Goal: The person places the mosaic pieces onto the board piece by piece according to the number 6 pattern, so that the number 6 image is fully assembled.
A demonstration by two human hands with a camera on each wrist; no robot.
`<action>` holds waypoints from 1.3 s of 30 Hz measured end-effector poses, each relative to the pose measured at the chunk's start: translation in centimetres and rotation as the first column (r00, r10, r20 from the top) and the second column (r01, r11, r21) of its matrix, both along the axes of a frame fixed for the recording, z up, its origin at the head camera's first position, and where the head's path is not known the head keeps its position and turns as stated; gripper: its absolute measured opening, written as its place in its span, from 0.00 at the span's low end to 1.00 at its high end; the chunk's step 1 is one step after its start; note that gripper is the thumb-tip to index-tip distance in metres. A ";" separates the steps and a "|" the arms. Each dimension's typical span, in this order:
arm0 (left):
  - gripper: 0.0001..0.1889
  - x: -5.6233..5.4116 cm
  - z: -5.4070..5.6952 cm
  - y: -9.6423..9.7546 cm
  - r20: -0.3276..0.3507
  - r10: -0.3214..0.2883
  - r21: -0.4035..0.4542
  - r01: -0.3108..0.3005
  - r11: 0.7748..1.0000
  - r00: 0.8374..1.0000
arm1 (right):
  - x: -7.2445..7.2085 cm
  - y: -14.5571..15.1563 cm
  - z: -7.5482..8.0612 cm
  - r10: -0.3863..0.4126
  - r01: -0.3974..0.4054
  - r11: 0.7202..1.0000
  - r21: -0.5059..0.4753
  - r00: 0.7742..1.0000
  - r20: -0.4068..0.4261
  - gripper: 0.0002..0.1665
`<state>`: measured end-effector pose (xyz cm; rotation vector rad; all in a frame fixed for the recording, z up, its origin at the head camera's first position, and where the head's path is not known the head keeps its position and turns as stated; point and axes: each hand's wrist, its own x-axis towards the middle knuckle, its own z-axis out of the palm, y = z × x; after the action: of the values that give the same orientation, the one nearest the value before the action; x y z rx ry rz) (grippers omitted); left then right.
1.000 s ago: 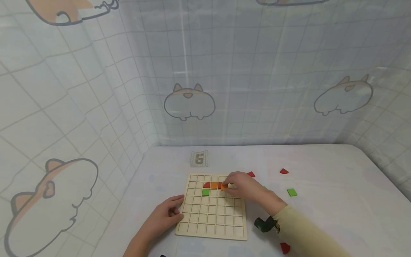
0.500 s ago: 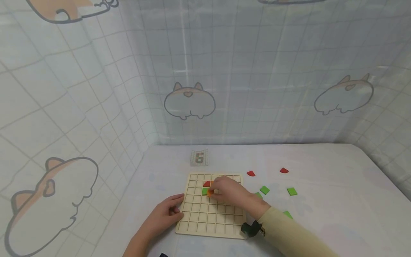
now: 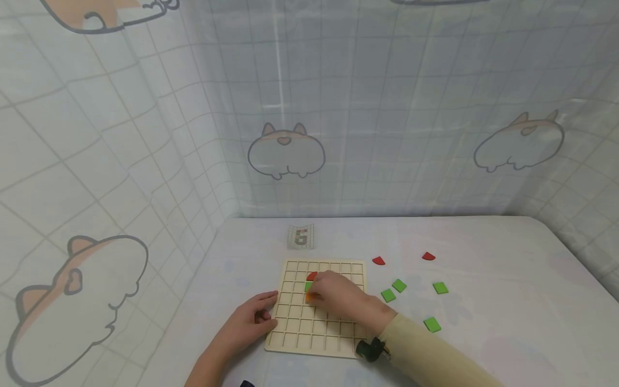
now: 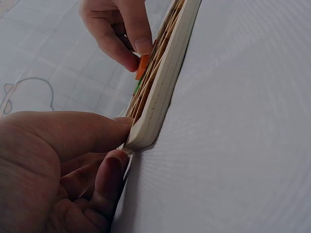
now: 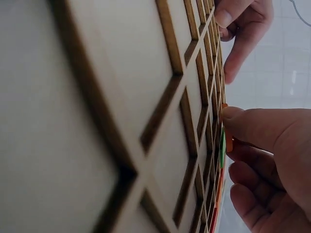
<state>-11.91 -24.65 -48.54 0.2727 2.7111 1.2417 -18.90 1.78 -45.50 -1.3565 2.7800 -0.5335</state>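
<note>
A pale wooden grid board [image 3: 302,339] lies on the white table. My right hand [image 3: 340,294] pinches an orange square tile [image 3: 309,297] between thumb and finger, low over the board's upper left part. Just above that tile are a green tile [image 3: 308,286] and a red rounded piece [image 3: 311,276]; the hand hides cells to their right. In the right wrist view the orange tile [image 5: 230,141] stands at an angle at the grid, beside the green tile [image 5: 222,150]. My left hand [image 3: 245,324] rests its thumb and fingertips against the board's left edge.
A small card [image 3: 301,237] with a coloured grid figure lies behind the board. Right of the board are several loose green tiles [image 3: 388,295] and two red rounded pieces, one [image 3: 379,261] nearer the board, one [image 3: 428,256] farther right. Patterned curtains [image 3: 338,134] hang behind the table.
My right hand has moved left and toward me over the board, carrying the orange tile from the row's right end to below the green tile. The left hand stays at the edge.
</note>
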 end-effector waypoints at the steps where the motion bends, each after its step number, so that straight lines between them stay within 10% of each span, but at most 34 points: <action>1: 0.30 0.0 0.0 0.0 -0.001 0.000 -0.001 0.000 1.000 1.000 | 0.0 -0.1 0.0 -0.002 0.002 1.000 0.006 1.000 -0.010 0.03; 39: 0.30 -0.1 -0.2 -0.2 0.001 -0.003 0.005 0.003 1.000 1.000 | -0.1 0.0 -0.3 0.007 -0.007 1.000 0.012 1.000 0.005 0.04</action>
<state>-12.04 -24.80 -48.70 0.2766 2.7065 1.2472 -18.98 1.81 -45.77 -1.3602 2.7689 -0.5176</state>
